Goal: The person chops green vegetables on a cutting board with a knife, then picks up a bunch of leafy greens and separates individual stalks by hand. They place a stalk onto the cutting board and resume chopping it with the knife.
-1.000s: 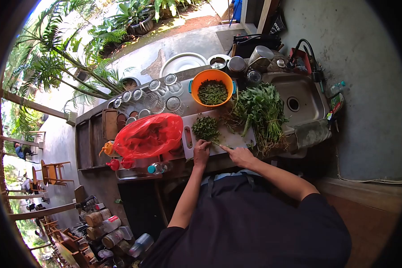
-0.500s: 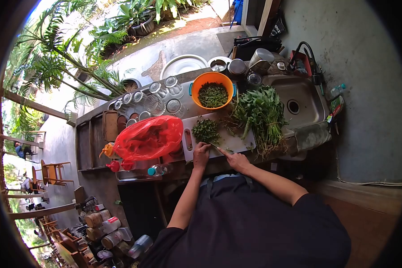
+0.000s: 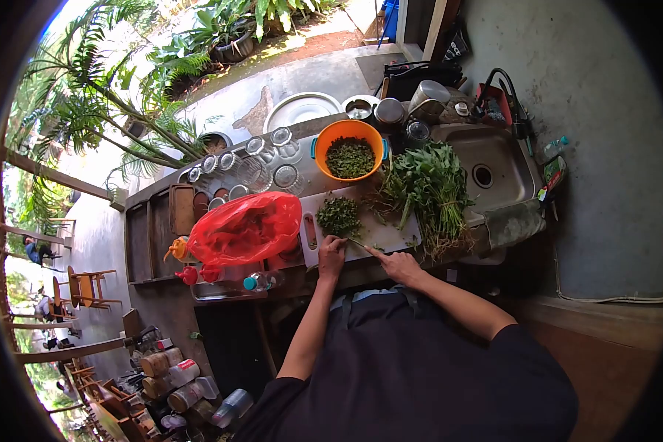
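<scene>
Knife in the closed grip of the right hand, pointing toward the left hand, whose hold I can't make out! Chopped greens heap on the white cutting board; chopping seems underway, and another cut calls for steady control.

Left hand at near edge of board, beside chopped greens; right hand grips knife, blade pointing toward left fingers; orange tub holding leaves on far side, rooted bunch at right beside sink, red bag at left.
</scene>
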A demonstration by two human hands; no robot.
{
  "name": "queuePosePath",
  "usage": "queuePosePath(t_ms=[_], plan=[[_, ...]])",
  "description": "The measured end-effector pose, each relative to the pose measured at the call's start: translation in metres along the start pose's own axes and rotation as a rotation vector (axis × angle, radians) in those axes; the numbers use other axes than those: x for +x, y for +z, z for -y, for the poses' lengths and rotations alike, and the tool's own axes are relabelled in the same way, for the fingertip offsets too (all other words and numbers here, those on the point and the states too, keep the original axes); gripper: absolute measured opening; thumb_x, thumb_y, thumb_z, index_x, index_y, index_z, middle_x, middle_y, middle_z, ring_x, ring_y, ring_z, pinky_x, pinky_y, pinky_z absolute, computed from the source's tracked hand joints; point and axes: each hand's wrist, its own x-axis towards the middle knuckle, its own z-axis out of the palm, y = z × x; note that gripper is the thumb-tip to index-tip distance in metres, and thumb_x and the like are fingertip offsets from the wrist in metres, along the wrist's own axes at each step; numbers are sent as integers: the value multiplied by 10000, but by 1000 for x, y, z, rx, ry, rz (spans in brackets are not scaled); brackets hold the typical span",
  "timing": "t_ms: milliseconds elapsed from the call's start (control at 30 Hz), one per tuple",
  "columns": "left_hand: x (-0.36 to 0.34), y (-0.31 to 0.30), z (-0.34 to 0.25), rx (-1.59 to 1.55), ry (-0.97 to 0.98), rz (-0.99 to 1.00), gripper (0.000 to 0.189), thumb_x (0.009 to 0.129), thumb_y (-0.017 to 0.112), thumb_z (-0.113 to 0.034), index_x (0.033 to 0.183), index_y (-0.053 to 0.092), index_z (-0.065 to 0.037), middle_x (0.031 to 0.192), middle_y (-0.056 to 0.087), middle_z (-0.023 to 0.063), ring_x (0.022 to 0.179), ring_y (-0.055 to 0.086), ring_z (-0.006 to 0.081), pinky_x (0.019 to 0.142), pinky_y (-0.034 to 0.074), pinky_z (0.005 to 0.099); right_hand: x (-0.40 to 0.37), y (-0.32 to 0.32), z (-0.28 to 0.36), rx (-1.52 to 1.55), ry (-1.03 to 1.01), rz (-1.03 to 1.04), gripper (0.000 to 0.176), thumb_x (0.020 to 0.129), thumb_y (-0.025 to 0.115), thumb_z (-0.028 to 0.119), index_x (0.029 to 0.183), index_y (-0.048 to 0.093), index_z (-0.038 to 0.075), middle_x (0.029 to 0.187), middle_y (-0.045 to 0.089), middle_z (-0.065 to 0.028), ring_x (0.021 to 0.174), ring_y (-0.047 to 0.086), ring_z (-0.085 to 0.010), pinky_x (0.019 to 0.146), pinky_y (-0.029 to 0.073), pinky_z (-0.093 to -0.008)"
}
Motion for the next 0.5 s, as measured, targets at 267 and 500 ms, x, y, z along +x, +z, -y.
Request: queuePosePath(t_ms=[267, 500], plan=[[-1, -5, 0, 32, 60, 45, 182, 800, 697, -9, 975, 742, -36, 936, 636, 123, 836, 656, 284, 717, 526, 367, 2, -22, 16, 25, -20, -20, 664, 968, 500, 216, 1542, 230, 414, 757, 659, -215, 700, 657, -408, 685, 536, -529], [-3, 0, 8, 16, 37, 30, 198, 801, 700, -12, 988, 752, -53, 929, 650, 111, 772, 660, 263, 683, 528, 350, 11, -29, 14, 10, -39, 55, 632, 975, 474, 225, 1539, 250, 403, 767, 663, -209, 703, 656, -408, 694, 535, -529]])
